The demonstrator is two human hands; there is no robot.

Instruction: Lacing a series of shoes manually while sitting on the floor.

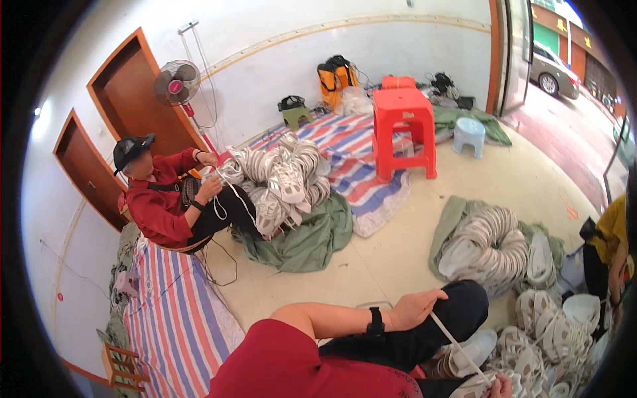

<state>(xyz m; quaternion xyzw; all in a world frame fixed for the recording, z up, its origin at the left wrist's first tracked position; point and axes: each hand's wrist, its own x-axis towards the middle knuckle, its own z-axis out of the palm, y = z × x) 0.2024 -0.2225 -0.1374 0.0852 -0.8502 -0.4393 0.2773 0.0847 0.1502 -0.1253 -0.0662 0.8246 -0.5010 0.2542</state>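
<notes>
My left hand [417, 309] is closed in a pinch over my bent knee, gripping one end of a flat white shoelace [454, 343]. The lace stretches taut down to the right, toward a pale shoe upper [472, 387] at the lower edge. There my right hand [500, 387], partly cut off by the frame, closes on the shoe upper where the lace meets it. Beside and beyond this hand lies a heap of white and beige shoe uppers [521, 351].
A coil of stacked uppers [491, 245] lies on green cloth ahead. Across the room, a seated person [162, 192] handles a lace beside another pile [285, 172]. Red stacked stools [403, 126], a small blue stool [469, 136] and a person in yellow [614, 232] are around.
</notes>
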